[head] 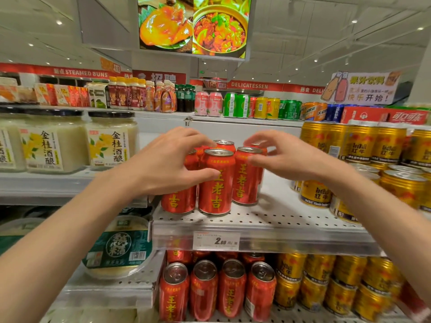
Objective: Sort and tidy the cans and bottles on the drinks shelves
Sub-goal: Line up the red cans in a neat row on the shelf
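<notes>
**Hands close round the red cans**

Cans are the matter here: a small cluster of red cans [215, 183] stands upright on the perforated shelf [279, 217], directly above the price tag [216, 240] on the shelf's front edge. Their long axes run straight up, silver tops showing, yellow characters down the sides, labels mostly facing out.

The left hand [163, 164] wraps the cluster's left flank, thumb pressed across the front can's label, fingers curled over the tops behind; its grip is a broad clasp on the cans, though whether it bears weight cannot be told. The right hand [286, 157] sits at the cluster's right side, fingers spread and curved, thumb near the right-hand can's shoulder, seemingly just touching or just short of it. Both hands are about equally near.

The cans lie between the two palms, so the likely move is squeezing or sliding the group together. Gold cans [384, 173] stand well right of the price tag; more red cans [217, 290] fill the shelf below it.
</notes>
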The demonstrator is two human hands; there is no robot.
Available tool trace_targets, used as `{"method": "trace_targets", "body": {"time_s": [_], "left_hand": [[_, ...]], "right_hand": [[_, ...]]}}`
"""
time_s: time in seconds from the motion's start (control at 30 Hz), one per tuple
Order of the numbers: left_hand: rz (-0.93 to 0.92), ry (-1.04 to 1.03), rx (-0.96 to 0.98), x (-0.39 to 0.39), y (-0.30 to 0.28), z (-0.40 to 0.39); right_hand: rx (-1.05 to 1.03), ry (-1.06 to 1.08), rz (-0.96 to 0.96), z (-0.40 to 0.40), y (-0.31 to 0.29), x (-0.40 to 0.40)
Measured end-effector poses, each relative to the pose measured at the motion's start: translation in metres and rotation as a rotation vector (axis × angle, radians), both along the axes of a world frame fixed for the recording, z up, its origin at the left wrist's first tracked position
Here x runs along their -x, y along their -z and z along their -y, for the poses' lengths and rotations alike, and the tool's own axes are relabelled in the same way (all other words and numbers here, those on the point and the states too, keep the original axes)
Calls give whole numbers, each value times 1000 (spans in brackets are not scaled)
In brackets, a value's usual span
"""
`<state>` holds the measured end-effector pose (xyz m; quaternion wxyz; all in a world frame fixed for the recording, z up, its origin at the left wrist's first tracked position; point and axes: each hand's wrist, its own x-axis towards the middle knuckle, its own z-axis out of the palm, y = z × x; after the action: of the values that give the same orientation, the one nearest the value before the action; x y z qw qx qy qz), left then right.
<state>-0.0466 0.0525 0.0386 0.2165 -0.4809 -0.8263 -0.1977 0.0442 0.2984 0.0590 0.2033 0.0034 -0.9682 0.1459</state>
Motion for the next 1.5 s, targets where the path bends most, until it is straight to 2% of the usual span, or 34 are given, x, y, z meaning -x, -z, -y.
{"method": "trace_targets", "body": {"time_s": [0.23, 0.33, 0.57, 1.03, 1.13, 1.3, 1.37, 1.5], "left_hand": [[92, 15, -35, 8, 4, -15], [113, 10, -40, 9, 5, -15], [113, 8, -44, 6, 5, -14], [56, 4, -42, 5, 4, -13], [27, 1, 11, 3, 1, -12], [-59, 49, 21, -7, -12, -25], [-25, 93, 25, -12, -18, -39], [54, 115, 83, -13, -23, -66]], "right_hand": [[83, 25, -50, 1, 25, 9], [182, -20, -51, -3, 25, 10], [299, -117, 43, -12, 13, -12], [428, -215, 5, -16, 31, -17], [460, -256, 65, -19, 24, -23], [448, -158, -74, -38, -4, -29], [334, -52, -113, -45, -10, -24], [105, 73, -62, -54, -11, -1]]}}
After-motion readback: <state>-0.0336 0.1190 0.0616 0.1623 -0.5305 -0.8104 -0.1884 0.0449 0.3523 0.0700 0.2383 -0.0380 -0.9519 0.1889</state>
